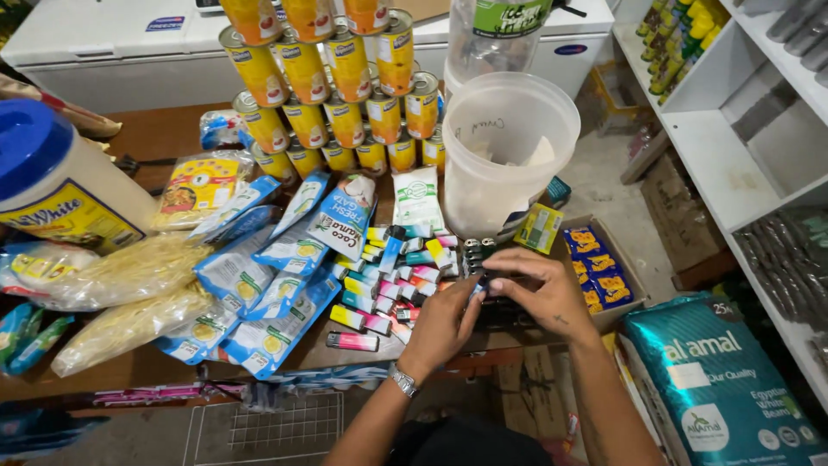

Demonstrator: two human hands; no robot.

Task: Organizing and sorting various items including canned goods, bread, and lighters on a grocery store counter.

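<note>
My left hand (444, 324), with a silver watch on its wrist, and my right hand (536, 283) meet over a dark box of small items at the table's front edge. Together their fingertips pinch a small blue-tipped stick-shaped item (477, 289). To the left of the hands lies a heap of colourful stick-shaped packs (392, 276), pink, green, yellow and teal. A few small dark cylinders (477, 248) stand just behind the hands.
Yellow tins (332, 82) are stacked in a pyramid at the back. A big clear plastic tub (504, 147) stands right of them. Blue sachets (259, 285), noodle bags (129, 276) and a blue-lidded jar (52, 185) fill the left. A teal sack (716, 380) and white shelves (724, 164) are at right.
</note>
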